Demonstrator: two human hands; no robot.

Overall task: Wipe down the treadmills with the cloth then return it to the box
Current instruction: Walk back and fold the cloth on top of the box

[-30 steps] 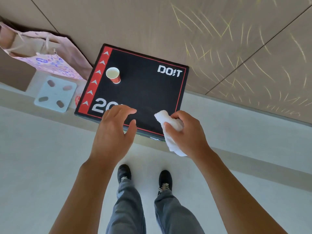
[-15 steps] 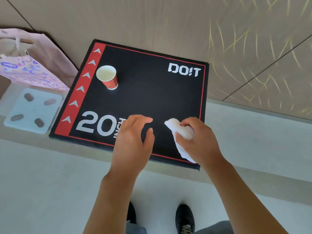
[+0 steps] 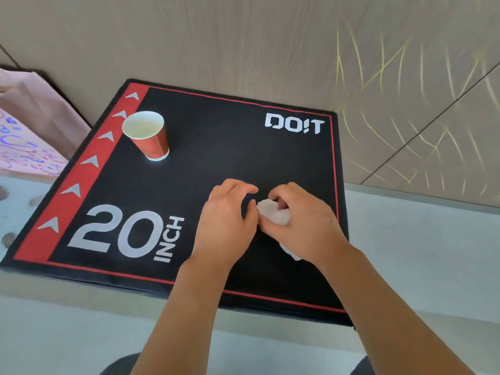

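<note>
A black box [image 3: 216, 147] with a red stripe, "20 INCH" and "DO!T" printed on its top stands against the wall. My right hand [image 3: 303, 226] grips a crumpled white cloth [image 3: 273, 215] over the box's right half, and a corner of the cloth shows under my wrist. My left hand [image 3: 227, 223] hovers beside it with fingers loosely curled and its thumb next to the cloth; whether it touches the cloth is unclear. No treadmill is in view.
A red paper cup [image 3: 147, 135] stands upright near the box's far left corner. A pink paper bag [image 3: 32, 125] leans at the left, beside a pale floor scale [image 3: 10, 207] partly cut off. The beige wall [image 3: 270, 44] rises behind the box.
I have come closer to the box, so it fills more of the view. Both hands have moved forward over its top, and my left hand has closed in on the cloth.
</note>
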